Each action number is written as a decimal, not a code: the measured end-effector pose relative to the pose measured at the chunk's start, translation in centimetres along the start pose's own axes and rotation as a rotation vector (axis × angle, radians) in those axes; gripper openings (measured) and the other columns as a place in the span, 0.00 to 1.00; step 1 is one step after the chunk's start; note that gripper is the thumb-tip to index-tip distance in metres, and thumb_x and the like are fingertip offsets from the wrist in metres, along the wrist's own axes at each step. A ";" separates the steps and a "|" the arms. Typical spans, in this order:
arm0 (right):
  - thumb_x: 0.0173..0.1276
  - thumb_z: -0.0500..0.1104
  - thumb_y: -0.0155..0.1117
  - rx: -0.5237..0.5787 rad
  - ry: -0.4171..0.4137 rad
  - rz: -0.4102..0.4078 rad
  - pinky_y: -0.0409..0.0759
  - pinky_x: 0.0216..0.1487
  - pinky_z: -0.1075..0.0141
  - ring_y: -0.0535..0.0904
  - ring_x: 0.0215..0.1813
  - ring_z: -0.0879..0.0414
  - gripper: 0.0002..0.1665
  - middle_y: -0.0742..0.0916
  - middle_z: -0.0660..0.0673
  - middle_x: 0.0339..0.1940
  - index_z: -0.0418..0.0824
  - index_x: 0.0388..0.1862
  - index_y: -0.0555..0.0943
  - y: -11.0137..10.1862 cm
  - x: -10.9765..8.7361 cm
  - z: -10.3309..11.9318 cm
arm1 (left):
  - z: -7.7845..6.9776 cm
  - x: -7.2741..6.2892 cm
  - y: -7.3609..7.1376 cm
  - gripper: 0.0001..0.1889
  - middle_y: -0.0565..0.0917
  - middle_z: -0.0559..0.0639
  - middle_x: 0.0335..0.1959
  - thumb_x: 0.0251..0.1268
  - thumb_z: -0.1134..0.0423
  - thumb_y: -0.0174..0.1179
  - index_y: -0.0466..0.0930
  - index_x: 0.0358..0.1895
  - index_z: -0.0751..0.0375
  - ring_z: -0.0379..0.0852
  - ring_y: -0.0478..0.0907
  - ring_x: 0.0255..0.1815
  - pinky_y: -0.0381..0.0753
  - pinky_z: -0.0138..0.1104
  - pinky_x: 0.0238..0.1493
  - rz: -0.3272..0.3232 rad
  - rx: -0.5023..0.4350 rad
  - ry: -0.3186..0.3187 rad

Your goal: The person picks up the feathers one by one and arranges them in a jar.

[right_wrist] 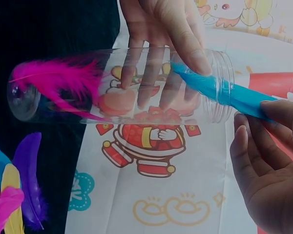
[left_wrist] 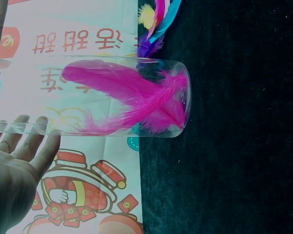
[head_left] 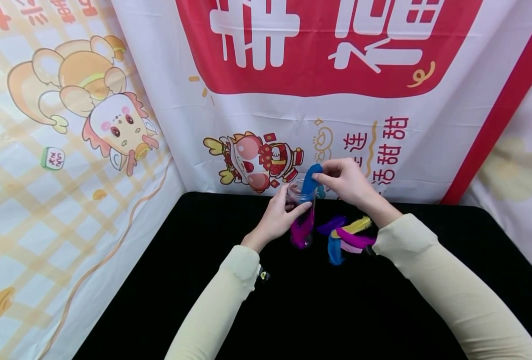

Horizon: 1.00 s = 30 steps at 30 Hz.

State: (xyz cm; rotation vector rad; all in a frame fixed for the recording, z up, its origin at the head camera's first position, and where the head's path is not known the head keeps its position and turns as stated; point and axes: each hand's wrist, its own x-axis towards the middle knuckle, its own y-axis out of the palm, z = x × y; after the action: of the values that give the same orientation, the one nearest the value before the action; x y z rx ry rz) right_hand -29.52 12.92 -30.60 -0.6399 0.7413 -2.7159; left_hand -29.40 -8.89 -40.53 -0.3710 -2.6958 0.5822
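Observation:
A clear plastic jar (right_wrist: 136, 117) with a threaded open mouth stands on the black table, held by my left hand (head_left: 280, 212) with fingers and thumb around its upper part. Magenta feathers (left_wrist: 132, 97) lie in the bottom of the jar. Between thumb and fingers, my right hand (head_left: 349, 182) pinches a blue feather (right_wrist: 246, 100) at one end, just outside the mouth. The feather's other end reaches down inside the jar's neck. In the left wrist view the blue feather shows only as a sliver at the left edge.
Loose feathers lie on the black table (head_left: 329, 310) right of the jar: a purple feather (head_left: 332, 225), a yellow feather (head_left: 359, 225), a magenta feather (head_left: 356, 239) and a blue feather (head_left: 335, 250), among others. A printed cloth backdrop (head_left: 193, 165) hangs close behind the jar.

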 end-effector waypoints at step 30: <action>0.74 0.44 0.68 -0.076 -0.014 0.067 0.79 0.31 0.65 0.79 0.30 0.50 0.10 0.88 0.42 0.31 0.39 0.37 0.88 0.9 0.4 -0.7 | 0.3 0.1 0.0 0.38 0.76 0.50 0.66 0.72 0.42 0.62 0.58 0.77 0.51 0.43 0.77 0.64 0.81 0.41 0.62 0.004 0.001 0.017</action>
State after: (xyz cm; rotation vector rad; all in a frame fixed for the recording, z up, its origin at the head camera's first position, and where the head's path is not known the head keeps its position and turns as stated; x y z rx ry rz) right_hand -30.16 12.36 -31.47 -0.6383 0.8499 -2.6303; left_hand -29.65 -8.94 -40.74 -0.3789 -2.6790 0.5789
